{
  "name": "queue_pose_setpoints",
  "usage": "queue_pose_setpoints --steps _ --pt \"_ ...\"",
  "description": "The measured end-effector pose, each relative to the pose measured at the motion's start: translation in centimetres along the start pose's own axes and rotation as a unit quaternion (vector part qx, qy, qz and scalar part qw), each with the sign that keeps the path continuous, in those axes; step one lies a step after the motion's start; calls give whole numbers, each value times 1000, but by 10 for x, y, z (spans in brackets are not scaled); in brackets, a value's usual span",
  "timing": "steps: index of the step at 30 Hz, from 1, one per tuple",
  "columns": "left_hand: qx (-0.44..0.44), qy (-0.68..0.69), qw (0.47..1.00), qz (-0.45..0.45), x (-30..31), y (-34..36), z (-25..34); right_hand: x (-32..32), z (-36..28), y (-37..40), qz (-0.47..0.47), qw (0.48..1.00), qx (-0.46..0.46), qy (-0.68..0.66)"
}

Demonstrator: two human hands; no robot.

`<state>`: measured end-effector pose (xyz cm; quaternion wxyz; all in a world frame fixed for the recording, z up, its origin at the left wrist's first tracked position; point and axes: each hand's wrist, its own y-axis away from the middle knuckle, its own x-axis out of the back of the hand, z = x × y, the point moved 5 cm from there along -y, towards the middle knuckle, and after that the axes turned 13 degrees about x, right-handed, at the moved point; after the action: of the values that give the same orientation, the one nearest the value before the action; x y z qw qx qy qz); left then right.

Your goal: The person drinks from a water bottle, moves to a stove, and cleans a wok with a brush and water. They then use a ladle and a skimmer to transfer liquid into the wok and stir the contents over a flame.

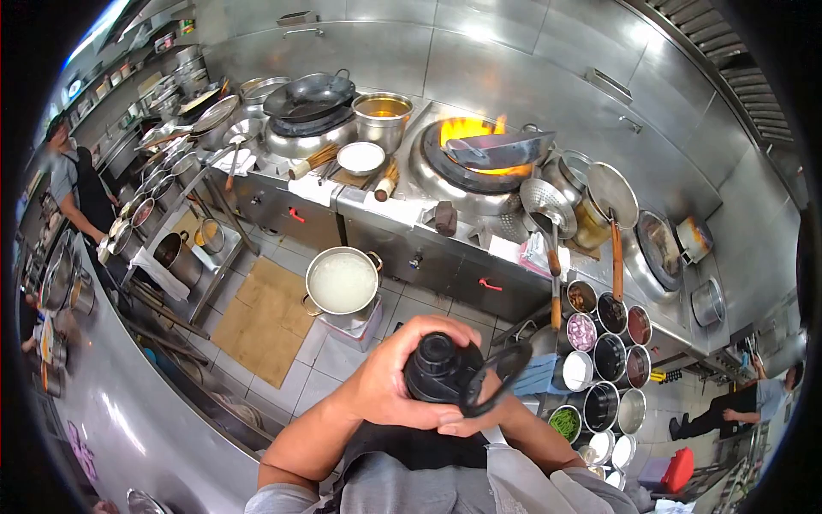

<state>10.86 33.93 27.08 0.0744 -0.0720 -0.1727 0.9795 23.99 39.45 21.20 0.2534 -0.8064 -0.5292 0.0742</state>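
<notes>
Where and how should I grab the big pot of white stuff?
I'd take the pot by both loop handles, from near left and far right: they sit opposite each other near the rim. It stands upright, open and filled, so lifting by one might spill it.

A black looped bottle [437,360] is held top-up.

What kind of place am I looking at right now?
Most likely a commercial restaurant kitchen: flames rise around a wok on the stove, another dark wok sits further left, and a cluster of ingredient containers stands at the right.
</notes>
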Motion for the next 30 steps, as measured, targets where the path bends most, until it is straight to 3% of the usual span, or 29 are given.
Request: queue_pose_setpoints --steps 1,2,3,5,6,7,9,12,16,19,23,24,27,30 --pt "23 8 1000 7 8 7 0 -5 5 1 5 999 0 41" --pt "-9 -33 999 -5 24 16 -5 -10 8 -2 8 997 0 82" --pt "20 117 993 1 36 25 -9 -16 10 -6 12 993 0 121" --pt "73 405 911 12 52 49 -19 -29 25 -14 4 987 0 162" --pt "60 253 965 38 60 55 -21 -36 31 -20 -10 985 -12 174" --pt "90 75 986 121 59 69 -21 -43 37 -26 -24 982 -22 188" --pt "26 -125 970 208 68 86 -11 -52 52 -32 -41 982 -38 178" --pt "19 -39 975 220 84 108 -11 -73 80 -34 -56 987 -55 138" --pt "-21 -116 934 336 99 129 -19 -94 98 -47 -113 984 -63 124" --pt "-43 -159 920 356 111 131 -15 -99 107 -65 -153 983 -56 82" --pt "-5 -150 909 389 142 127 -39 -96 148 -87 -195 977 -53 69" --pt "66 -139 912 381 151 128 -43 -97 167 -88 -198 976 -81 44" --pt "140 -311 815 469 180 153 -35 -111 205 -110 -238 965 -94 47" --pt "288 -475 610 566 214 237 -27 -127 235 -129 -296 949 -109 31"
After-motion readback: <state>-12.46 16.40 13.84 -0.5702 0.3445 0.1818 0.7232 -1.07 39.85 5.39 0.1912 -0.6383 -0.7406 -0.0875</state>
